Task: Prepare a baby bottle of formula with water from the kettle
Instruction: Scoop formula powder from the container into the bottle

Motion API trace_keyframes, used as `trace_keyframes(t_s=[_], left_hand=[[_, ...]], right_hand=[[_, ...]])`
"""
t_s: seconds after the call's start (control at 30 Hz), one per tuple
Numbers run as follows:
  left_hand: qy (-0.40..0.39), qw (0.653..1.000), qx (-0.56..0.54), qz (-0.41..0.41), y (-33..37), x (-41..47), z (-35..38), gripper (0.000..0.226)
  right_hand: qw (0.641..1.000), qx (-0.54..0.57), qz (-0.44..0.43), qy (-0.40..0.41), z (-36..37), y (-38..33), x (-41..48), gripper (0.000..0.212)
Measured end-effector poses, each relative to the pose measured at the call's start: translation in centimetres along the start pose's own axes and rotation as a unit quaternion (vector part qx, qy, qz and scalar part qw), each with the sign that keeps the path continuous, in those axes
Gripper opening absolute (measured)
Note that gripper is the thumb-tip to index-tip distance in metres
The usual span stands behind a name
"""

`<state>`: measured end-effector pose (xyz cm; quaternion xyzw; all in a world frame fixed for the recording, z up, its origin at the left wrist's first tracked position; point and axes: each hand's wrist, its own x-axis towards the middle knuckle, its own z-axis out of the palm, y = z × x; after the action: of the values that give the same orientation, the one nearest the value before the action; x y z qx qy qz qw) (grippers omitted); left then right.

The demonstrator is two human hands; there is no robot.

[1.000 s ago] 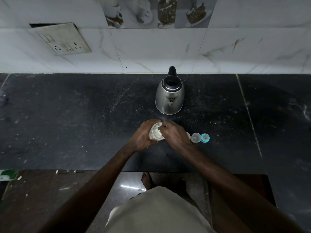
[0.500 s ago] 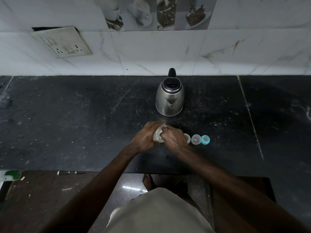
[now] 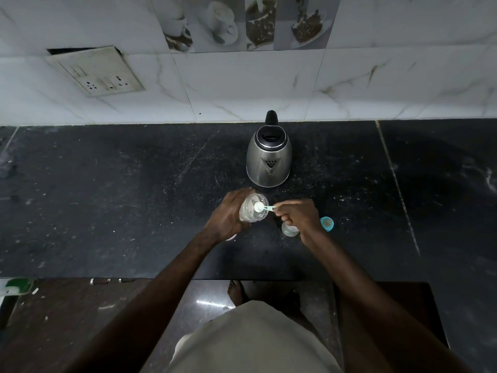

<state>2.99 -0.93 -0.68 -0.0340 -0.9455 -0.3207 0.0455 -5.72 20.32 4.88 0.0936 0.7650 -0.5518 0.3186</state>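
Black speckled stone surface (image 3: 107, 197): it runs from the tiled wall to the front edge. Everything for the job sits in one tight cluster at its middle, within reach of both your arms.

Brushed stainless-steel kettle with black lid and handle (image 3: 269, 157): upright at the back of the cluster, lid down, spout facing you, handle toward the wall. It is near the bottle but not touching it, probably parked close so the pour is a short lift.

Your left grip (image 3: 228, 215) wraps the clear plastic baby bottle (image 3: 251, 211), fingers curled round its body. The bottle is at mid-surface, just in front of the kettle, leaning with its open mouth up and toward your right side. The lean looks deliberate, since it presents the narrow mouth to the scoop. The grip hides the base, so you cannot tell whether it rests on the surface. You cannot tell whether there is water inside either.

Your right grip (image 3: 298, 215) is closed in a pinch on the tail of the small pale-green plastic measuring scoop (image 3: 259, 207). The scoop's bowl, loaded with white powder, sits over the bottle's mouth. Holding it by the tail keeps your fingers off the rim.

A small clear plastic dome cap (image 3: 289, 230) lies by your right wrist, with a small teal ring (image 3: 327, 223) just beyond it. Both are set aside, which leaves the mouth free.

Judged step: dosing the formula. The risk is powder spilling past the narrow rim.
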Motion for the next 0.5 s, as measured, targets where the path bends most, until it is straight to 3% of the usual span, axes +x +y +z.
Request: trace_keyframes(t_s=[0.13,0.3,0.5], left_hand=[[-0.001,1.0,-0.005,-0.012,0.3,0.1,0.0,0.092],[0.001,0.999,-0.02,-0.027,1.0,0.4,0.0,0.096],[-0.004,0.998,-0.038,-0.053,1.4,0.7,0.4,0.097]], right_hand=[[0.999,0.031,0.027,-0.003,-0.5,0.5,0.1,0.013],[0.999,0.031,-0.037,-0.002,-1.1,0.5,-0.5,0.016],[0.982,0.185,0.019,-0.024,-3.1,0.8,-1.1,0.017]])
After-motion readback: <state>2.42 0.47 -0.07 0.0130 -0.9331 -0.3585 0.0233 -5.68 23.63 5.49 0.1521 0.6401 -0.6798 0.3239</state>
